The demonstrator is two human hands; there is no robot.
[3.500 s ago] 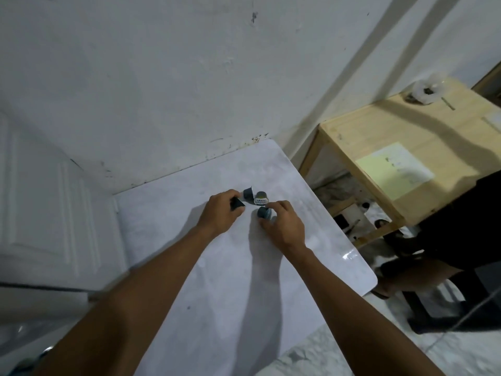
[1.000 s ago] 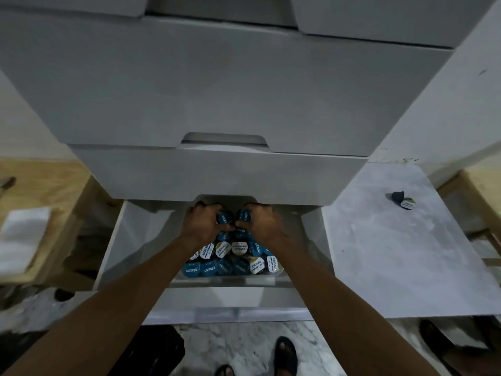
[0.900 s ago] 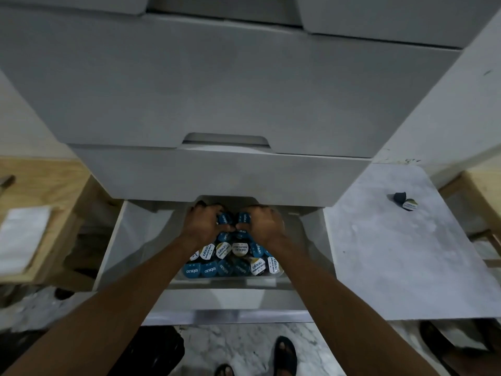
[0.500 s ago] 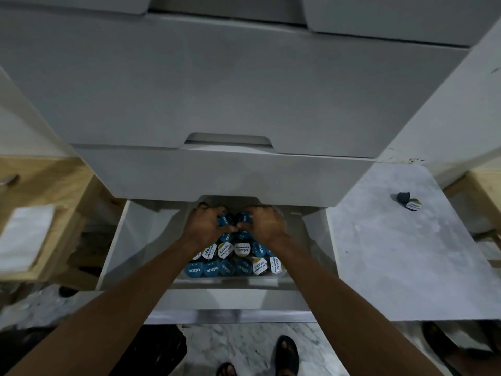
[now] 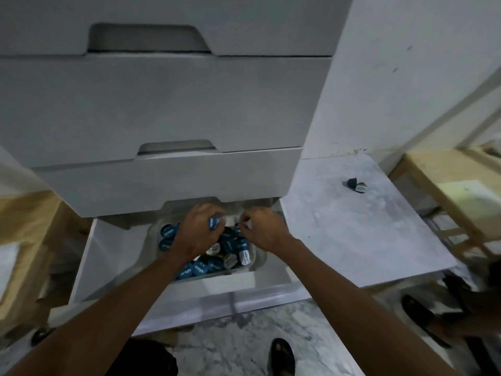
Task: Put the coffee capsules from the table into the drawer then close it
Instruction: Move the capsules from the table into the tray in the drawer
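Holding a blue capsule [image 5: 214, 223] in my curled left hand [image 5: 197, 234] over the open drawer [image 5: 113, 256]. My right hand [image 5: 265, 231] is curled; I cannot tell if it holds anything.

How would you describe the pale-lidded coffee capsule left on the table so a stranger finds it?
Right of the white chest of drawers stands a pale table. Two capsules lie together toward its far edge. Yours is the right capsule, showing a pale printed lid; the left capsule looks wholly dark.
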